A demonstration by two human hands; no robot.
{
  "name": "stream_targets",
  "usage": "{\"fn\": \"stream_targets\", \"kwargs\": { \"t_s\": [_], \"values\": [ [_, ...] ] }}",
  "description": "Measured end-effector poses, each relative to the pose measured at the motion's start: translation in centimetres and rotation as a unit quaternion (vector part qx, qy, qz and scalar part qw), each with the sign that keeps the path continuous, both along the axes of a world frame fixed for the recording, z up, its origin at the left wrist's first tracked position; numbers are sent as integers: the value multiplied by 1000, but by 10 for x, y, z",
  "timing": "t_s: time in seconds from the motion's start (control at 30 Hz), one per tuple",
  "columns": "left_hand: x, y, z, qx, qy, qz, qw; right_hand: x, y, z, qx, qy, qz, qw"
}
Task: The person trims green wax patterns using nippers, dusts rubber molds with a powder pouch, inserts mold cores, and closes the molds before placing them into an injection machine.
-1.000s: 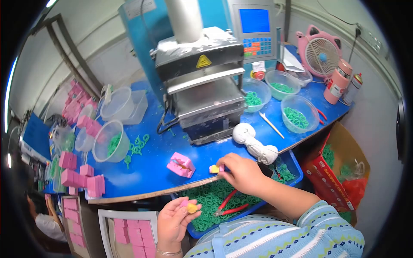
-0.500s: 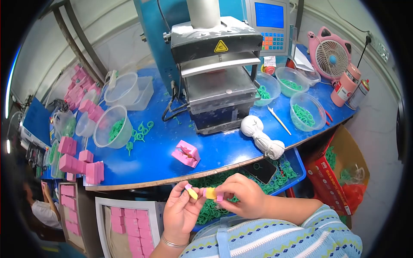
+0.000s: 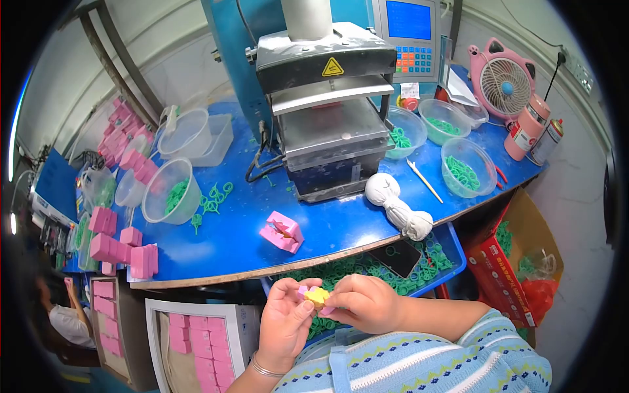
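In front of my body, a small pink-and-yellow piece is held between both hands. The fingertips and thumb of my left hand pinch it from one side. My right hand grips the other side, its curled fingers covering part of it. Yellow shows in the middle and pink at the edges; whether it is one part or two pressed together I cannot tell. Beyond the hands, a pink block with a jagged split in its top lies on the blue table. Under the hands is a blue tray of green rings and a phone.
A press machine stands at the table's back. Tubs of green pieces flank it. A white cloth bundle and a pointed tool lie right. Pink blocks are stacked left; a box holds more. Another person sits far left.
My hands have come together. The two pink-and-yellow bits, seen apart earlier, now meet between my fingers. The camera view has shifted slightly.
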State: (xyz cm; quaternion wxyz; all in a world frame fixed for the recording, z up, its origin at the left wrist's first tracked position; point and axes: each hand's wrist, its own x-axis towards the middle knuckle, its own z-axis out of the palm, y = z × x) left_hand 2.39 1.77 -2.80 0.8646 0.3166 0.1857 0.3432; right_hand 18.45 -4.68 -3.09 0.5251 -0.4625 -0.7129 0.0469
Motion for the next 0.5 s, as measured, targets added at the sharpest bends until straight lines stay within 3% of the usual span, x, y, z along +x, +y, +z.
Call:
{"fn": "stream_targets", "kwargs": {
  "t_s": [0.13,0.23,0.3,0.5],
  "values": [
    [-1,1,1,-16,-19,-34,999,2,0,-3,35,-31,-9,999],
    [2,-1,5,5,36,16,999,6,0,-2,50,-74,-18,996],
    [0,0,4,86,103,15,991,8,-1,-1,56,-100,-12,993],
    [-2,0,7,62,99,18,993,6,0,3,52,-113,-14,992]
  ]
}}
